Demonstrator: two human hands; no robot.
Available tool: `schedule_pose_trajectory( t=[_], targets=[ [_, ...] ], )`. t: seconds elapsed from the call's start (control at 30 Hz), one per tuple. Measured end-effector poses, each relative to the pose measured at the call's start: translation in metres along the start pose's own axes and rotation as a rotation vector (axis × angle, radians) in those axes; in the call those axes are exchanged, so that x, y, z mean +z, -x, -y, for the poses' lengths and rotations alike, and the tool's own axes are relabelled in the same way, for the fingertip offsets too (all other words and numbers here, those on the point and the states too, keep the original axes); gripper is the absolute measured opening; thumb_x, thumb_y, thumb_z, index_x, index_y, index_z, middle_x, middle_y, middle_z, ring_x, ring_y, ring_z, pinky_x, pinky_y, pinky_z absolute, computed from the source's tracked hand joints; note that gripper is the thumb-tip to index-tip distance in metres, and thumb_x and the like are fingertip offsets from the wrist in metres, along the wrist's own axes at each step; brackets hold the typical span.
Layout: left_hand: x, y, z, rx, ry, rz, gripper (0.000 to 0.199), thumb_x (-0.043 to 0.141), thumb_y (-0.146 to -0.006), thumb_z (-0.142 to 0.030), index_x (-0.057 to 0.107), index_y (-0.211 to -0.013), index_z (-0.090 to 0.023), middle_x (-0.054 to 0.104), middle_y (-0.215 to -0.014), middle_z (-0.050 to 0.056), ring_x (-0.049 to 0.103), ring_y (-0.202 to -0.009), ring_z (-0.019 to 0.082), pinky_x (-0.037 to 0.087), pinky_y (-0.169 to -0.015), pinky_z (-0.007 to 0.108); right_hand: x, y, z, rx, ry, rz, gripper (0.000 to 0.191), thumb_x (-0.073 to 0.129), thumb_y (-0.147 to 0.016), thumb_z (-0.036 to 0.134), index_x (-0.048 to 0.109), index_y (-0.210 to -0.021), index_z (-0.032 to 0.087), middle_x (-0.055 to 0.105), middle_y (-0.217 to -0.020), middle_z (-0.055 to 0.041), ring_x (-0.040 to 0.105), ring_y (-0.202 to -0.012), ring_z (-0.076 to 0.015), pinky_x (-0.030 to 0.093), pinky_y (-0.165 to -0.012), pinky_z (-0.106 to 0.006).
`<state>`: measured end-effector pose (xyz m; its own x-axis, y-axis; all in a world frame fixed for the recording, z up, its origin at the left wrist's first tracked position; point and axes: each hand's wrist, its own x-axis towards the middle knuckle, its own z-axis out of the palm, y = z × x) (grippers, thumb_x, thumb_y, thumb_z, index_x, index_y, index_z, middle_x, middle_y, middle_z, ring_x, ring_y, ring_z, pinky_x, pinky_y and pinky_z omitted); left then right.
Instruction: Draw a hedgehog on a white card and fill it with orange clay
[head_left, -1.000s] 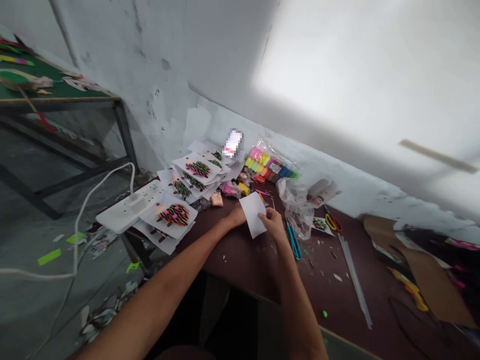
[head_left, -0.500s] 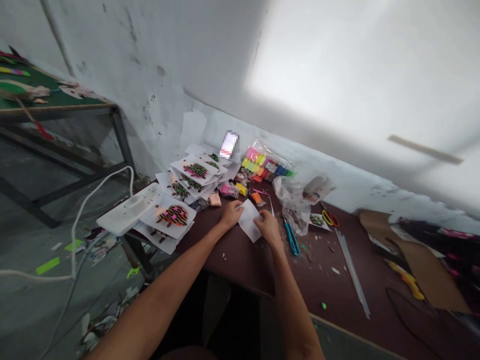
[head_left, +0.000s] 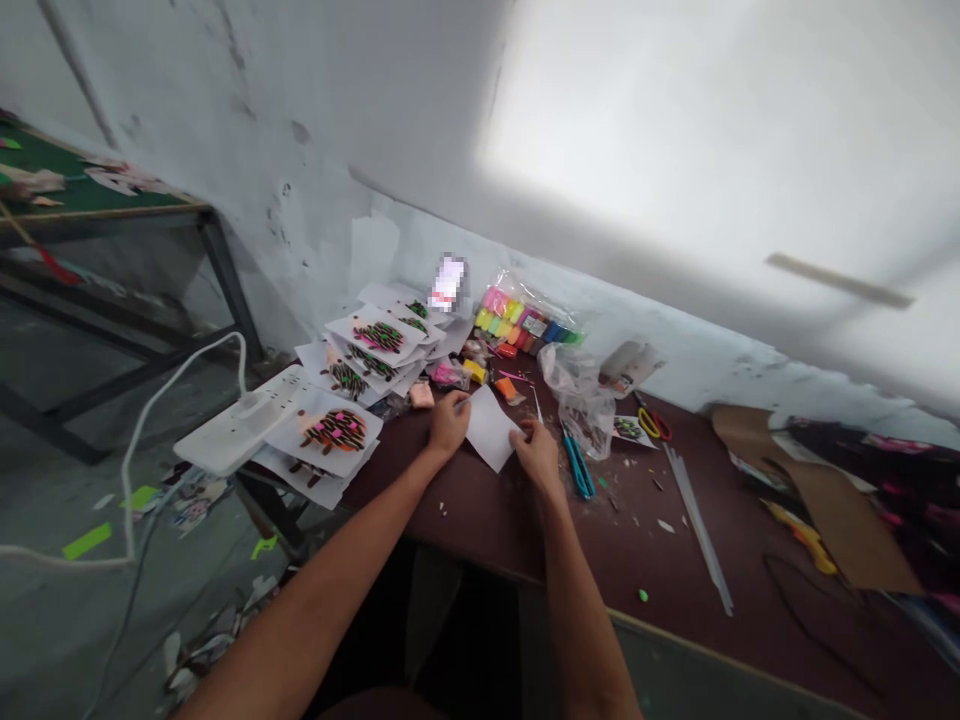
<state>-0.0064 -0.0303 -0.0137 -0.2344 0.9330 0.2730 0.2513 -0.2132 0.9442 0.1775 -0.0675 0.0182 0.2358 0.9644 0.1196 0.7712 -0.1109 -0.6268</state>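
Note:
A blank white sheet of paper (head_left: 491,430) is held between my two hands over the brown table. My left hand (head_left: 450,425) pinches its left edge, and my right hand (head_left: 537,452) grips the right edge, fingers closed. Just beyond the paper lie an orange clay block (head_left: 508,389), a yellow clay block (head_left: 475,371) and a peach clay block (head_left: 421,395). Teal-handled scissors (head_left: 579,468) rest to the right of my right hand. White cards with clay hedgehog pictures (head_left: 339,432) are piled to the left of my left hand.
A white power strip (head_left: 225,425) sits at the table's left edge. Bagged coloured clay (head_left: 525,320), a phone (head_left: 448,282) and a crumpled plastic bag (head_left: 589,410) stand near the wall. Rightward are red-and-yellow scissors (head_left: 652,420), clear sticks (head_left: 697,530), a yellow glue gun (head_left: 806,537) and cardboard (head_left: 847,520).
The view has shifted slightly, so the table's things sit a little further left. Both hands still hold the paper, which now shows more of its face, with the hands a bit further apart.

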Motion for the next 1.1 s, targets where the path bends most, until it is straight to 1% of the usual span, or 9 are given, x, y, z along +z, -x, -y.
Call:
schedule_pose_trajectory(
  t=[0.07, 0.17, 0.4, 0.63, 0.83, 0.93, 1.0, 1.03, 1.1],
  targets=[
    [-0.002, -0.002, 0.002, 0.005, 0.04, -0.031, 0.014, 0.055, -0.08, -0.012, 0.068, -0.083, -0.016, 0.074, -0.085, 0.006, 0.068, -0.082, 0.019, 0.052, -0.078, 0.028, 0.001, 0.0, -0.006, -0.003, -0.156, 0.005, 0.022, 0.063, -0.073, 0.034, 0.069, -0.085, 0.017, 0.067, -0.074, -0.004, 0.06, -0.071, -0.0186, 0.044, -0.067, -0.026],
    [-0.003, -0.002, 0.003, 0.008, 0.067, -0.006, 0.011, 0.056, -0.082, -0.016, 0.067, -0.083, -0.016, 0.074, -0.084, 0.005, 0.068, -0.081, 0.019, 0.052, -0.076, 0.027, 0.002, -0.001, -0.013, -0.007, -0.24, 0.005, 0.02, 0.056, -0.074, 0.037, 0.062, -0.074, 0.018, 0.061, -0.066, 0.0001, 0.055, -0.064, -0.0163, 0.042, -0.061, -0.024],
    [-0.005, 0.007, 0.002, 0.066, -0.077, 0.101, 0.009, 0.06, -0.08, -0.022, 0.068, -0.076, -0.018, 0.073, -0.075, 0.004, 0.065, -0.071, 0.019, 0.05, -0.072, 0.028, -0.001, 0.006, -0.022, 0.014, -0.263, -0.103, 0.018, 0.047, -0.077, 0.035, 0.055, -0.074, 0.02, 0.059, -0.067, 0.0001, 0.053, -0.064, -0.0157, 0.038, -0.058, -0.024],
    [-0.008, 0.006, 0.003, 0.059, -0.079, 0.188, 0.015, 0.062, -0.076, -0.02, 0.073, -0.087, -0.018, 0.074, -0.078, 0.005, 0.067, -0.073, 0.021, 0.05, -0.07, 0.029, -0.007, 0.021, -0.023, -0.006, -0.23, -0.084, 0.012, 0.053, -0.074, 0.032, 0.055, -0.068, 0.021, 0.061, -0.065, 0.0014, 0.056, -0.066, -0.0163, 0.041, -0.064, -0.025],
    [-0.018, 0.01, 0.004, 0.053, -0.08, 0.155, 0.008, 0.058, -0.074, -0.019, 0.066, -0.075, -0.019, 0.071, -0.074, 0.004, 0.065, -0.071, 0.021, 0.049, -0.069, 0.03, -0.01, 0.031, -0.019, 0.024, -0.217, -0.141, 0.011, 0.056, -0.074, 0.027, 0.062, -0.082, 0.021, 0.071, -0.083, -0.0035, 0.062, -0.074, -0.0187, 0.046, -0.071, -0.028],
    [-0.021, 0.013, 0.002, 0.074, -0.042, 0.142, 0.007, 0.057, -0.074, -0.021, 0.064, -0.075, -0.02, 0.071, -0.074, 0.003, 0.065, -0.074, 0.021, 0.049, -0.071, 0.03, -0.007, 0.032, -0.013, 0.032, -0.245, -0.171, 0.03, 0.064, -0.078, 0.035, 0.063, -0.104, 0.02, 0.072, -0.086, -0.0043, 0.066, -0.08, -0.0206, 0.047, -0.076, -0.03],
    [-0.021, 0.015, -0.001, 0.091, 0.012, 0.152, 0.007, 0.057, -0.075, -0.023, 0.064, -0.077, -0.02, 0.071, -0.076, 0.003, 0.066, -0.077, 0.02, 0.049, -0.072, 0.029, -0.003, 0.031, -0.01, 0.057, -0.237, -0.171, 0.047, 0.074, -0.073, 0.04, 0.062, -0.113, 0.019, 0.07, -0.08, -0.0032, 0.066, -0.083, -0.0222, 0.047, -0.078, -0.03],
    [-0.022, 0.016, -0.002, 0.093, 0.042, 0.161, 0.008, 0.057, -0.076, -0.024, 0.063, -0.078, -0.02, 0.071, -0.077, 0.003, 0.066, -0.077, 0.02, 0.05, -0.072, 0.029, -0.002, 0.029, -0.009, 0.072, -0.228, -0.156, 0.049, 0.078, -0.069, 0.039, 0.063, -0.11, 0.019, 0.069, -0.079, -0.0024, 0.065, -0.081, -0.022, 0.046, -0.076, -0.03],
    [-0.022, 0.016, -0.004, 0.082, 0.096, 0.184, 0.008, 0.058, -0.077, -0.026, 0.062, -0.079, -0.02, 0.07, -0.078, 0.002, 0.065, -0.077, 0.019, 0.05, -0.072, 0.028, 0.001, 0.024, -0.009, 0.07, -0.24, -0.108, 0.033, 0.079, -0.065, 0.036, 0.066, -0.091, 0.021, 0.066, -0.074, -0.0001, 0.061, -0.075, -0.0197, 0.044, -0.071, -0.028]
  ],
)
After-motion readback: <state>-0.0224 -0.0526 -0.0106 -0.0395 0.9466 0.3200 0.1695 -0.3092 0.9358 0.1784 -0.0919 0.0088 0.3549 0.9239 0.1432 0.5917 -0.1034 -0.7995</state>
